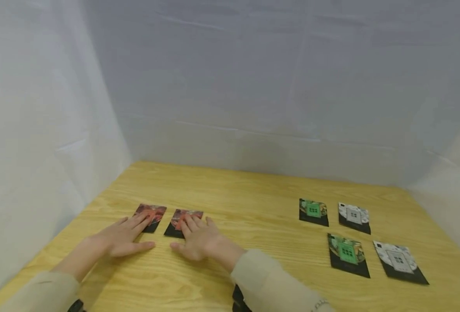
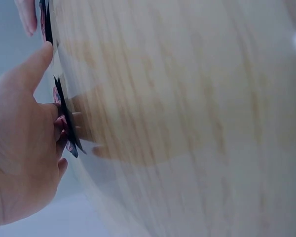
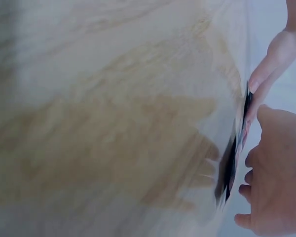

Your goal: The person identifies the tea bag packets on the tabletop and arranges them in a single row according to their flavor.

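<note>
Two small flat packets, printed red over a black lower end, lie side by side at the left of the table. On the left red packet (image 1: 158,213) rest the extended fingers of my left hand (image 1: 121,238), palm down, with the thumb out toward the right. My right hand (image 1: 199,243) lays its fingers on the right red packet (image 1: 173,229). Parts of both prints are hidden under the fingers. In the left wrist view that packet (image 2: 68,121) is seen edge-on at the fingertips. A packet (image 3: 229,173) also shows edge-on beside the fingers in the right wrist view.
At the right of the wooden table (image 1: 261,225) lie two green packets, one farther back (image 1: 313,211) and one nearer (image 1: 348,255). Next to them are two white packets, one back (image 1: 354,216) and one front (image 1: 400,261). Pale sheeting (image 1: 230,86) hangs behind and at both sides.
</note>
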`<state>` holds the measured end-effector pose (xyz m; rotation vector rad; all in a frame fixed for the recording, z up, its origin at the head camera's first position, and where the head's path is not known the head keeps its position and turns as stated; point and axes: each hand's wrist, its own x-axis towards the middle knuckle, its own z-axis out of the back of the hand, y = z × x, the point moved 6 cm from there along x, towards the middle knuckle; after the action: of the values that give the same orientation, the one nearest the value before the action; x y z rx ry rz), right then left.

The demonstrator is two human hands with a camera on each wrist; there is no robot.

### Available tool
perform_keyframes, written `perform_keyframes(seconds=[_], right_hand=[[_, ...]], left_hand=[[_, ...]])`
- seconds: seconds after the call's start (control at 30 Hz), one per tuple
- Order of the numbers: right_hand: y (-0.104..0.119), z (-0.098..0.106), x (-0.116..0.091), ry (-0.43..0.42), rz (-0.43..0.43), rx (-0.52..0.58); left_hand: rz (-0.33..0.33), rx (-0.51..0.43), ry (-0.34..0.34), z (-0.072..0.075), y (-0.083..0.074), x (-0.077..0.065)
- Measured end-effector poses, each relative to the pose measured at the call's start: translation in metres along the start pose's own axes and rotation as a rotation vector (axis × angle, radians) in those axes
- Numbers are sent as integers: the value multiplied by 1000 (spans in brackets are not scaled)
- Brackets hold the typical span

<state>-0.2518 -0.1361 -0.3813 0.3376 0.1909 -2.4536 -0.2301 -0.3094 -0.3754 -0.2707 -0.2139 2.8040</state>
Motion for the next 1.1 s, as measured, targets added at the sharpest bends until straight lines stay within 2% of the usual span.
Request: perform_keyframes(seconds=[0.13,0.23,0.5,0.7,0.93,1.1], right_hand=[[-11,7,0,-73,21,8],[-26,10,-1,-102,43,53],[-90,5,-13,-141,48,155],[-145,-9,-33,-156,24,211],[-199,-25,-61,-152,-13,266],[-235,-35,-81,-158,-32,314]], left_hand=[[-14,10,-16,-1,2,3],[-14,3,-16,-2,3,3],[-6,1,-5,-4,5,3],[-23,7,-11,-4,3,6],[-34,4,-20,-4,3,4],[-20,-15,11,-7,5,3]])
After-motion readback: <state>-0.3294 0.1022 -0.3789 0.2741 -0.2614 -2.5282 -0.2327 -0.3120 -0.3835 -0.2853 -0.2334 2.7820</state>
